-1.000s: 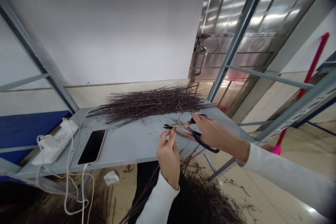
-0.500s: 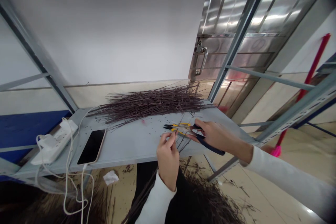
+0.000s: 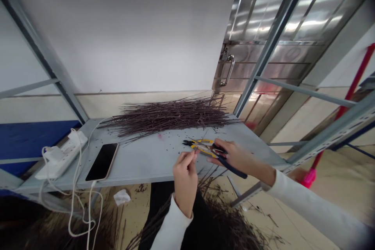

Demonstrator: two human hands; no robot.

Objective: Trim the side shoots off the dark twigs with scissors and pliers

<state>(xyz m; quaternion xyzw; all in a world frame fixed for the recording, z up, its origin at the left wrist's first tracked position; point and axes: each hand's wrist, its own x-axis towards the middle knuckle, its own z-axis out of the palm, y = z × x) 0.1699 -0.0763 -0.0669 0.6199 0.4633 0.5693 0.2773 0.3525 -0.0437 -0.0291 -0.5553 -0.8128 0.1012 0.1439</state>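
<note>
My right hand grips a pair of scissors with dark blue handles, their blades pointing left over a yellow-handled cutter lying on the grey shelf. My left hand is pinched on a thin dark twig right beside the blades. A big heap of dark twigs lies along the back of the shelf.
A phone lies on the shelf's left part, a white power strip with cables beside it. Cut twigs cover the floor below. Grey rack posts rise at right, a steel door behind, a red pole far right.
My right hand with the scissors has shifted slightly down and left toward the twig. The view tilted a little; the yellow cutter on the shelf shows more plainly.
</note>
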